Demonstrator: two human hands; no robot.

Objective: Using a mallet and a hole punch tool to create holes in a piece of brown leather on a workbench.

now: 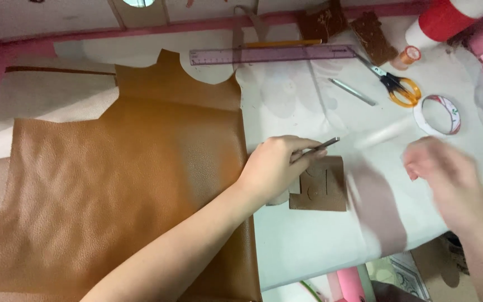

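White cloth covers a worktable seen from the head camera, with pink edging along the top of the frame and a pink block at the far left.

Spread across the left half of the frame is a large tan leather sheet, its upper edge cut in a stepped outline. At centre, the left hand reaches in from the lower left over the leather's right edge. Its fingers are clenched around a thin metal tool, whose tip points up and to the right. The hand rests against a small brown leather piece, roughly square with curved cut lines in it, lying flat on the cloth just right of the big sheet.

At right of centre, the right hand is blurred above the cloth, apart from the small piece. Whether it is spread or closed cannot be told; nothing shows in it.

Along the top, a clear purple ruler lies crosswise with a yellow pencil just above it. Orange-handled scissors sit to the upper right, with a slim metal rod to their left. A tape roll lies below the scissors. Two dark brown scraps sit at the top edge, and a red-and-white roll fills the upper right corner.
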